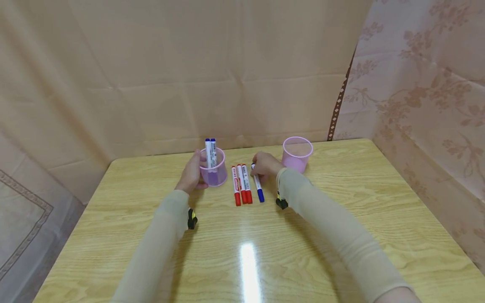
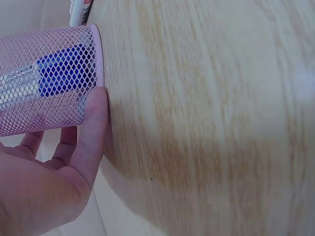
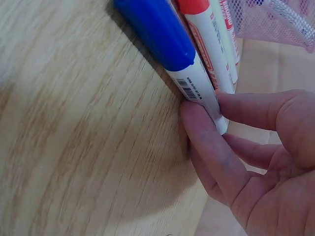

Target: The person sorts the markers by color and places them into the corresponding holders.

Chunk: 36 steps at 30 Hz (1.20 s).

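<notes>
My left hand (image 1: 190,173) holds a pink mesh pen cup (image 1: 214,178) from its left side, thumb along the bottom edge in the left wrist view. Two blue markers (image 1: 210,155) stand in this cup; their blue caps (image 2: 61,71) show through the mesh near the base. Between thumb and fingers, my right hand (image 1: 267,164) pinches a third blue marker (image 3: 189,86) near its plain end, its cap pointing toward me. Just left of it lie three red-capped markers (image 1: 241,185), side by side.
A second pink pen cup (image 1: 297,158) stands at the back right, beyond my right wrist, with no markers showing in it. The wooden table (image 1: 212,252) ends at a beige curtain (image 1: 170,84) behind the cups. A floral cloth (image 1: 428,97) hangs on the right.
</notes>
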{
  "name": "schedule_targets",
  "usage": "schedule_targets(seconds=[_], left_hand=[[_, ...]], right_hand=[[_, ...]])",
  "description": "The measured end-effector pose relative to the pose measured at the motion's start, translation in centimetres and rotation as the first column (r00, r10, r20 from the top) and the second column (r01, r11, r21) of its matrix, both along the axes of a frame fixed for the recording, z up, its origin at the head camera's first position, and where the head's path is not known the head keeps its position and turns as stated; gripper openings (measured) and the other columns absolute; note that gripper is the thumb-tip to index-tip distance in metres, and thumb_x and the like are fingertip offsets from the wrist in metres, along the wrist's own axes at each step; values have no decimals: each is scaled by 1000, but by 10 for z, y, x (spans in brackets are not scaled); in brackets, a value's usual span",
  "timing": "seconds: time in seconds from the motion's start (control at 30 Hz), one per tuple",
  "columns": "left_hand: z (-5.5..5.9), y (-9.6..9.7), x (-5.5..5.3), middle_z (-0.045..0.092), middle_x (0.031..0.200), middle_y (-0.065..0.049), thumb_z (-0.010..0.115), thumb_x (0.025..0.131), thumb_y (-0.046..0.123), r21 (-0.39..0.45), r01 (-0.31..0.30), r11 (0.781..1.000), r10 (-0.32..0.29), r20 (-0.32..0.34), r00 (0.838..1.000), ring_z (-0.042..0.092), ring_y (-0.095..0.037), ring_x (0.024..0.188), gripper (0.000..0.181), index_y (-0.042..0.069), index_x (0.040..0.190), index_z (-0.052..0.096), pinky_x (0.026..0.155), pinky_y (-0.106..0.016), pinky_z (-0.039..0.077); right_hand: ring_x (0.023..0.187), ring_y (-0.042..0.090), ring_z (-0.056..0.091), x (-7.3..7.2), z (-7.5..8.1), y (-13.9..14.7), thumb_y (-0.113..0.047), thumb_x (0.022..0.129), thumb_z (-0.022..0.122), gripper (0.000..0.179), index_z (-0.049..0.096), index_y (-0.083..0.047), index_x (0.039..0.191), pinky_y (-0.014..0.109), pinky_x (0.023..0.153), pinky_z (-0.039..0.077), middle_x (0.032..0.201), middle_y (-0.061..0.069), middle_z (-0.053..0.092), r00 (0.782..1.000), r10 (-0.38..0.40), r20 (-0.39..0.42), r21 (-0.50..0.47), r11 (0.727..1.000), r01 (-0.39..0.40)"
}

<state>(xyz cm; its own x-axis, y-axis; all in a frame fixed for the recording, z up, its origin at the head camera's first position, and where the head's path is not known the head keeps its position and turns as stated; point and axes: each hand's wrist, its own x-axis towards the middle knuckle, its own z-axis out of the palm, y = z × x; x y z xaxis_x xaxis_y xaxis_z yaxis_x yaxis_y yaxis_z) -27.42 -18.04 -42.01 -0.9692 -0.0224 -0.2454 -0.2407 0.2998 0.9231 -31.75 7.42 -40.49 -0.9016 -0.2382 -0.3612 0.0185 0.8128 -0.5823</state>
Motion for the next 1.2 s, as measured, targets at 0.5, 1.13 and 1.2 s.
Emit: schedule_targets(seconds=[0.5,1.13,1.2], left_hand=[[-1,2,-2,43,144,-23,12,102,67,20,-4,1000,3,11,1000,52,-40,111,77,11,144,43,70,-44,59],[3,2,4,42,145,-23,8,101,70,-23,17,1000,-17,-2,1000,53,-40,111,82,9,147,40,72,-43,59],[3,2,3,42,145,-22,9,101,69,-19,15,1000,-15,-4,1000,52,-40,111,81,10,146,41,72,-44,59]], right_hand=[[58,22,68,3,-4,1,-9,88,79,21,62,2,94,32,58,61,72,12,67,993,-88,81,-104,990,96],[56,21,68,5,-2,-3,-11,88,78,18,64,-1,87,31,57,60,68,10,65,995,-86,57,-61,994,89],[56,21,68,5,-2,-3,-11,88,78,18,64,-1,88,31,57,60,68,10,64,994,-91,60,-56,994,94]])
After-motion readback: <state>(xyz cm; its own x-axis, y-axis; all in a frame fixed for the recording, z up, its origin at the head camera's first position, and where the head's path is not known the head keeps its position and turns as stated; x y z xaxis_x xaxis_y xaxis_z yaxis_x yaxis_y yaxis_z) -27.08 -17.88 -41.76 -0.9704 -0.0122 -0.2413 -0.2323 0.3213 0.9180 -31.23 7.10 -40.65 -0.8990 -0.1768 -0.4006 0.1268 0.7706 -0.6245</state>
